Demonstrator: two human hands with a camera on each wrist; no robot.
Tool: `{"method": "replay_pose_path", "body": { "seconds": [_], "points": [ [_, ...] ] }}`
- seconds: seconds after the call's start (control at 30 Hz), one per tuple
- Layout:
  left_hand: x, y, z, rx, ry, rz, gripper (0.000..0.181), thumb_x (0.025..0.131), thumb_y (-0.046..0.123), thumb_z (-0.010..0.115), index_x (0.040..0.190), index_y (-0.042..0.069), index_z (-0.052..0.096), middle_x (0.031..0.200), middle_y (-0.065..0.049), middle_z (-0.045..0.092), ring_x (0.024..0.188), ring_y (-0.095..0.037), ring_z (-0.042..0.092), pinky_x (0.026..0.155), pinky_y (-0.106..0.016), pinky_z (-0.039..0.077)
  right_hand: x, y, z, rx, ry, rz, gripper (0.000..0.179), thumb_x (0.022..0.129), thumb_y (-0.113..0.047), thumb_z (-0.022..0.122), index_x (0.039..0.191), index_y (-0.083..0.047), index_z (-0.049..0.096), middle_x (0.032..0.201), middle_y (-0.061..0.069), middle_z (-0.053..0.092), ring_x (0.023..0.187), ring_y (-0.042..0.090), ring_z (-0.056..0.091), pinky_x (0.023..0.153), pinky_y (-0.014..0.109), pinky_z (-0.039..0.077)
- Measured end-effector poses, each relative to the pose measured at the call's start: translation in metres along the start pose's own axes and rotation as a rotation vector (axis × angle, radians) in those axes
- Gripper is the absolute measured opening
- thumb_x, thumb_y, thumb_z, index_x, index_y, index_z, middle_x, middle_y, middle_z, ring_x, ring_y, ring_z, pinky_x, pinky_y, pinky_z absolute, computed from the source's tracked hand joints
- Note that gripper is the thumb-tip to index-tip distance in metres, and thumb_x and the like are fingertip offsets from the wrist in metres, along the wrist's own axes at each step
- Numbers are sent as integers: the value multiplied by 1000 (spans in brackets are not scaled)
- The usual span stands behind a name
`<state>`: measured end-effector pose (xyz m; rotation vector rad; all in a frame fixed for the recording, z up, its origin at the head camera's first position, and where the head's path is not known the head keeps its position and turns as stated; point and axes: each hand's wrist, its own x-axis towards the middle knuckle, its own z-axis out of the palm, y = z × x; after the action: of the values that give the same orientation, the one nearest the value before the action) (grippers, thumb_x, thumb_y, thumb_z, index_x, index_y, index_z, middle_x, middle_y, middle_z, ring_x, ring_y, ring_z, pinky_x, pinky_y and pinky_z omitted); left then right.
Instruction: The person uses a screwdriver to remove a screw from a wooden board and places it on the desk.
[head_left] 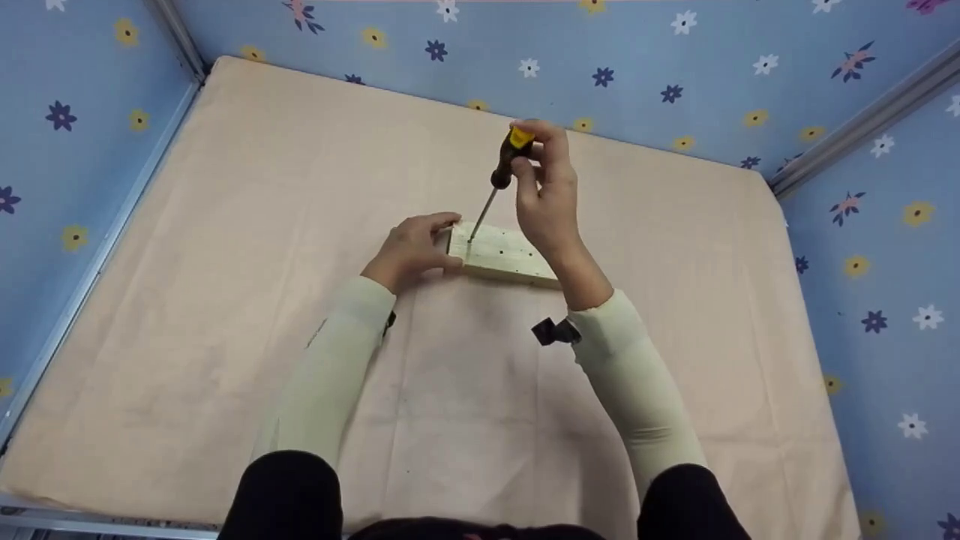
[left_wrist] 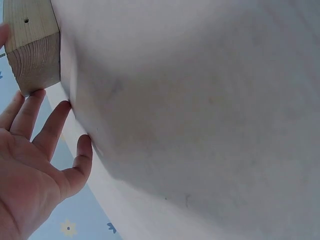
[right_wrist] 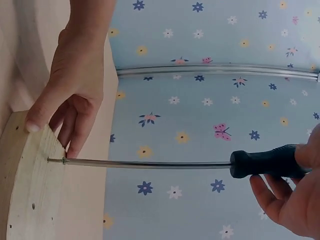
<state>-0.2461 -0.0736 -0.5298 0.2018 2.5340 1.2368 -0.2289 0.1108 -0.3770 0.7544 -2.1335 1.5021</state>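
Note:
A pale wooden block (head_left: 491,251) with several small holes lies on the cloth-covered surface. My left hand (head_left: 414,244) grips its left end, thumb on the near side and index finger at the far corner. In the left wrist view, other fingers (left_wrist: 35,95) touch or lie near the end grain. My right hand (head_left: 551,195) holds a screwdriver (head_left: 505,161) by its black and yellow handle, slanting down to the block. In the right wrist view, the shaft (right_wrist: 150,164) meets a screw (right_wrist: 57,160) that stands partly out of the wood.
A beige cloth (head_left: 337,165) covers the wide work surface. Blue flowered panels (head_left: 637,45) rise behind it and at both sides, with metal rails (head_left: 862,124) at the corners. A black strap piece (head_left: 553,331) sticks out from the right sleeve.

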Motion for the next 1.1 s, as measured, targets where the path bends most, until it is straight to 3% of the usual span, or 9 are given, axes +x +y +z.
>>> {"method": "replay_pose_path", "body": {
  "seconds": [0.1,0.27,0.47,0.6,0.7,0.87,1.1],
  "points": [
    [0,0,0,4,8,1,79,69,35,85,140,31,51,140,5,55,135,-16,45,114,-42,33,0,0,1,0,1,20,26,97,-4,51,122,0,47,121,18,46,98,19,60,78,33,55],
    [2,-1,1,9,6,-9,79,69,36,85,140,32,50,141,6,54,137,-16,43,114,-41,32,2,1,1,-28,67,5,28,92,-12,64,116,-1,55,115,16,47,98,18,56,81,30,53],
    [3,-1,0,21,3,5,80,69,37,85,141,30,50,142,5,53,137,-19,43,115,-43,30,3,3,1,14,23,-35,21,97,-3,51,117,2,53,117,17,54,102,19,57,82,30,51],
    [3,-2,0,43,9,18,78,70,38,84,140,31,51,140,4,55,135,-18,45,114,-43,32,3,3,3,46,50,-46,23,93,-6,60,113,3,52,114,19,48,95,17,57,78,32,55],
    [4,-1,0,46,8,16,77,70,38,84,140,32,51,140,5,55,134,-18,46,113,-43,33,3,3,4,49,77,-33,26,92,-6,62,115,2,51,112,18,47,93,18,58,76,32,56],
    [3,0,1,12,6,6,79,70,35,85,141,31,50,142,6,53,135,-17,45,114,-41,33,2,2,4,84,74,26,29,95,-3,53,122,3,46,117,17,51,97,19,60,77,33,54],
    [3,-2,2,5,1,-12,80,69,35,85,141,31,49,143,7,52,135,-16,45,114,-40,33,2,1,2,-16,127,37,35,87,-11,70,117,-1,56,113,14,52,92,16,57,75,28,51]
  ]
}}
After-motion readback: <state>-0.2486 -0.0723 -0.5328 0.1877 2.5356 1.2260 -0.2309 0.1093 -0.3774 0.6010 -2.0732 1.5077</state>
